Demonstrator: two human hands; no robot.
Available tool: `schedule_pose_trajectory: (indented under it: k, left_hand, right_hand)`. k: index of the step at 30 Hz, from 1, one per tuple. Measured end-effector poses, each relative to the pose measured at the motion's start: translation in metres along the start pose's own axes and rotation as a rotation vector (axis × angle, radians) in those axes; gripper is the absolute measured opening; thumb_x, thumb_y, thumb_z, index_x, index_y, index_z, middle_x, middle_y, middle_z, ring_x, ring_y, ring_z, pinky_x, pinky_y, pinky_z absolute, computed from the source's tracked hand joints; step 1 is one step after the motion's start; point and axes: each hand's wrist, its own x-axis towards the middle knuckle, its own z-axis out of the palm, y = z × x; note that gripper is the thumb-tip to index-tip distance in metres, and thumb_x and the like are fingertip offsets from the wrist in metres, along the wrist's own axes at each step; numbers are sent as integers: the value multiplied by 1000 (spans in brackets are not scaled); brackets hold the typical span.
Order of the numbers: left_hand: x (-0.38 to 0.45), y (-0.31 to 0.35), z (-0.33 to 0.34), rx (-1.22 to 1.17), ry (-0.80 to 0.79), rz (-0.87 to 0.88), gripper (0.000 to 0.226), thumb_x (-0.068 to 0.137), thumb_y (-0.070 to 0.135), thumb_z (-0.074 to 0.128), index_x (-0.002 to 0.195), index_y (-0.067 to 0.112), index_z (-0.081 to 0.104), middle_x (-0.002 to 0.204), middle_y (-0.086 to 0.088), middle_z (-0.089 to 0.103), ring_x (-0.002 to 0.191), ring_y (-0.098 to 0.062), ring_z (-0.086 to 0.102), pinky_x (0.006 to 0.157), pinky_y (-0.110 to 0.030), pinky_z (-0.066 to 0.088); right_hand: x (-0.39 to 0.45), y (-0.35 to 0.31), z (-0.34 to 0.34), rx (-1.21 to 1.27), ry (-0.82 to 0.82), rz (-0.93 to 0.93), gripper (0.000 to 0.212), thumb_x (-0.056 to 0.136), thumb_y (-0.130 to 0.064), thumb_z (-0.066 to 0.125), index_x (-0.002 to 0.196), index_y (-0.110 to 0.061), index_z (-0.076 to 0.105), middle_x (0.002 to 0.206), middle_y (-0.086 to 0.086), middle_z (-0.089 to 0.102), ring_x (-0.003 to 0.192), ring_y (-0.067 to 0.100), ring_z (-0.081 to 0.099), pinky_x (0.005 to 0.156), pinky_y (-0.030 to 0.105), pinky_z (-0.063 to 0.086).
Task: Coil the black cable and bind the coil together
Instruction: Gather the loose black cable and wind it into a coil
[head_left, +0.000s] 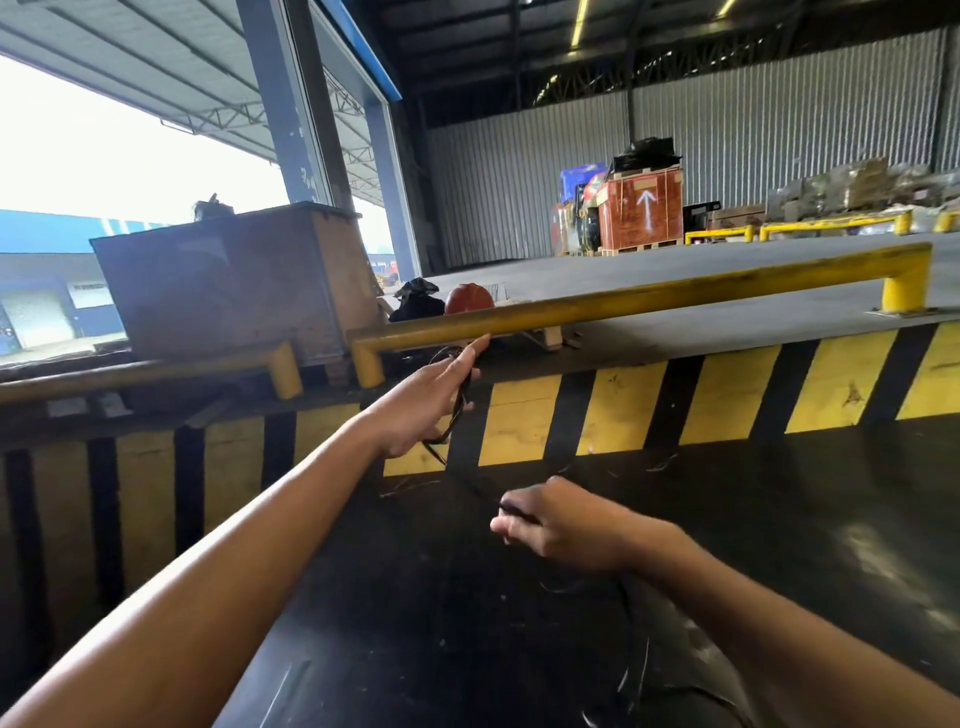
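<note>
**Cable strung between my two hands at the dock edge**

My left hand (426, 402) is stretched out ahead of me, fingers extended and held close together, with loops of the black cable (460, 402) hanging against the palm side. I can see the cable curling above my fingers and dropping below the heel of the hand; whether my thumb is clamping it I cannot tell, since the thumb is hidden.

From there the cable runs down and to the right to my right hand (558, 530), which is lower and nearer to me. Its fingers are curled in around the strand, pinching it. More cable trails down from under that wrist across the dark glossy floor (779, 519), though it blurs into the black surface.

Directly behind my left fingertips is a yellow guard rail (649, 299), running along the top of a raised platform whose face is painted in yellow-and-black hazard stripes (623, 410). Just beyond the rail sit a reddish rounded object (469, 299) and a black bag (415, 301). To the left stands a large wooden crate (228, 280) beside a blue steel column (288, 104). Far back against the corrugated wall is a red crate with a white arrow (641, 208), among other stacked goods.
</note>
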Motion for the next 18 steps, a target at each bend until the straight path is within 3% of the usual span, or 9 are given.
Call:
schedule_pose_trajectory:
  k: [3,5,8,11,14,18]
  left_hand:
    - [-3,-27,-12,237,-11,-86,46,90,66,25,136,60,30,146,1,43,116,-22,57,95,-52,45]
    - [-5,-36,-12,297,-104,-149,42,90,65,25,132,62,32,145,-2,45,113,-27,60,86,-41,52]
    - [-12,-39,3,124,-284,-265,46,84,66,32,128,58,39,143,-6,45,119,-31,57,84,-48,52]
    - [-17,-29,22,-52,-460,-258,52,87,64,21,137,54,31,143,-1,43,124,-29,54,90,-56,49]
    - [-18,-23,34,-141,-538,-241,48,90,62,16,135,56,31,148,-7,40,124,-33,55,89,-61,49]
    - [-17,-33,35,-205,-538,-256,51,84,66,24,133,55,35,150,-13,39,120,-36,58,85,-64,49]
  right_hand:
    - [-7,4,-52,-94,204,-2,23,94,-39,48,84,-25,63,74,-8,61,67,6,58,65,27,48]
    - [-6,10,-78,-102,380,4,26,90,-39,56,85,-17,69,73,-5,65,64,8,59,60,26,46]
    - [5,16,-100,-60,606,-43,26,84,-38,64,82,-14,71,75,2,69,69,14,62,64,29,47]
    - [20,25,-98,-21,722,-67,26,84,-42,62,80,-17,69,68,-2,66,65,11,60,60,27,45]
    - [26,31,-86,41,817,-102,27,86,-46,57,80,-21,65,65,-9,60,62,7,55,58,22,40]
    - [23,26,-78,105,908,-205,24,88,-44,55,84,-21,63,76,1,67,72,15,61,66,33,49]
